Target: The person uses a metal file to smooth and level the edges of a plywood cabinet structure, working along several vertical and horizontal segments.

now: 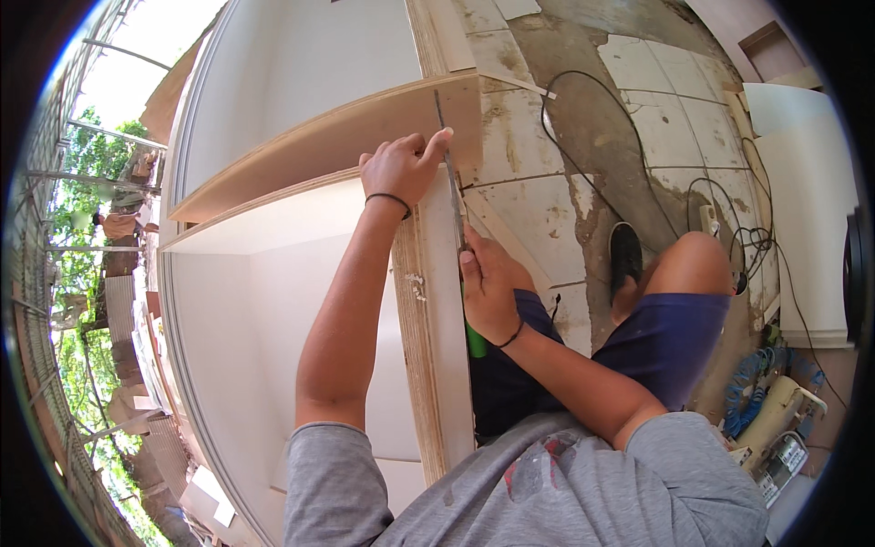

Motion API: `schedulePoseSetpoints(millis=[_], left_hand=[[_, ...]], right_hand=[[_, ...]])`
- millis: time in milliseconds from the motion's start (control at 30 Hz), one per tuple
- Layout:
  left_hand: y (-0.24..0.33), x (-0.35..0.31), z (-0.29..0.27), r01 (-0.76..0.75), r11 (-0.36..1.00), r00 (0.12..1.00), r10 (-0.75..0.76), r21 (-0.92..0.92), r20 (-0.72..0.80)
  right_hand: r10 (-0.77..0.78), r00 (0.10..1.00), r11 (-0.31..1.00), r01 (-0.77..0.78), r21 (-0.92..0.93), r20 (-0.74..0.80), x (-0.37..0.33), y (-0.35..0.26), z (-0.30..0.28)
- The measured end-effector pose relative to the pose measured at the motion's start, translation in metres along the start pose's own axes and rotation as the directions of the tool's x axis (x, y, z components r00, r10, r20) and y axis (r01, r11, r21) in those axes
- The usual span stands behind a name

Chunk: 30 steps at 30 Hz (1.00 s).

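Both hands are at the cabinet's [415, 342] right edge, and between them runs a thin dark strip [455, 196], lying along that edge with its upper end over the end of a brown board [328, 137]. Here's the right hand [492, 287], lower down, closed around the strip's near end, thumb up against it, and a green handle [476, 342] shows just below. Up top, the left hand [401, 169] has its fingers bent over the cabinet's edge and its thumb stretched across to the strip; whether it truly grips the strip or just steadies it, I can't tell from above. Near that wrist, a dark band [390, 198]. Pale chips [416, 284] sit on the plywood edge, left of the right hand. Down on the worn tile floor [538, 219], a black shoe [624, 253] is planted right of the cabinet, with a black cable [583, 73] looping beyond it. Over toward the floor's near right corner, there's a blue hose [743, 392] in a coil, just beside a beige tool [770, 419].
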State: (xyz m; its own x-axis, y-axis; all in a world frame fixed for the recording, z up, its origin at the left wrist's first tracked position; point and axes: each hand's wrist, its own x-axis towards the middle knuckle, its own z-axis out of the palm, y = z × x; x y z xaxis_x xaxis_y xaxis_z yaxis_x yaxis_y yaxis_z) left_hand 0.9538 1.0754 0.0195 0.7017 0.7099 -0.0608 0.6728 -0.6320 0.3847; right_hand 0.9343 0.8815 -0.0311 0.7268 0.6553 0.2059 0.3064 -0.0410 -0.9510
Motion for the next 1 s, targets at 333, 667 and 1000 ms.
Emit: schedulePoseSetpoints(millis=[333, 667, 1000], left_hand=[[0.005, 0.003, -0.003, 0.095, 0.995, 0.994, -0.096, 0.026, 0.042], [-0.003, -0.001, 0.003, -0.023, 1.0, 0.998, 0.023, -0.004, -0.064], [-0.005, -0.002, 0.006, -0.093, 0.996, 0.987, 0.094, 0.013, -0.133]], right_hand=[[-0.009, 1.0, 0.998, 0.009, 0.057, -0.001, 0.008, 0.012, 0.006], [0.002, 1.0, 0.997, -0.003, 0.078, 0.016, 0.001, 0.009, 0.001], [-0.018, 0.997, 1.0, 0.018, 0.003, 0.068, -0.001, 0.001, -0.008]])
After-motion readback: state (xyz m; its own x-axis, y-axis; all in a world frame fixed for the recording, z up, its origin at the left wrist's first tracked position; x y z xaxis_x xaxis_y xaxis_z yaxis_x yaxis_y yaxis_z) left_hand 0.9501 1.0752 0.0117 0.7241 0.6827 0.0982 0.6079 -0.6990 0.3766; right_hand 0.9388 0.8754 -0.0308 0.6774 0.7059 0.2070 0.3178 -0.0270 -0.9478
